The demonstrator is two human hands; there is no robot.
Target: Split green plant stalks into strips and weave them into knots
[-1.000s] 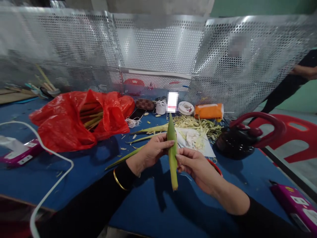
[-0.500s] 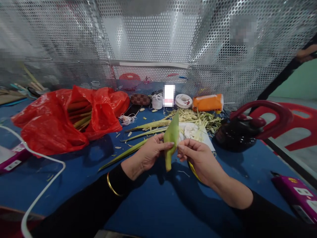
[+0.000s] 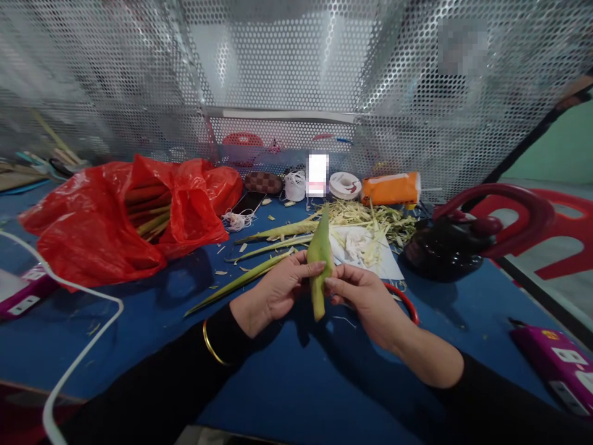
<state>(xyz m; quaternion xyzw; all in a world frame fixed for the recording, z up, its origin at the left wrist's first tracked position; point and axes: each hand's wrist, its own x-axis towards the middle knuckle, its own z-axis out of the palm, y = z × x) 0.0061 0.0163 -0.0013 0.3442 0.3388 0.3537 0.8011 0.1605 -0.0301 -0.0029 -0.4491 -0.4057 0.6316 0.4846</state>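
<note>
A green folded leaf (image 3: 319, 247) with a pointed tip and a pale stub stands nearly upright above the table's middle. On its left side my left hand (image 3: 287, 281) is closed, thumb across the front and fingers behind. My right hand (image 3: 364, 296) pinches its lower right edge between thumb and fingers. Long green stalks (image 3: 245, 281) lie just beyond my left hand. Behind my right hand are a white sheet (image 3: 391, 262) with crumpled white material on it and a curved red handle (image 3: 407, 304), partly hidden by that hand.
A red plastic bag (image 3: 102, 228) holding stalks sits at left, near a white cable (image 3: 92, 330). Shredded plant strips (image 3: 393, 222), a ribbon spool (image 3: 345, 185) and an orange packet (image 3: 391, 188) lie at the back. A dark kettle (image 3: 442, 253) stands right, before a perforated metal screen (image 3: 282, 62).
My right hand has moved left and closed in on the leaf's edge. The leaf's tip leans slightly more to the left. More of the white sheet and a red handle now show.
</note>
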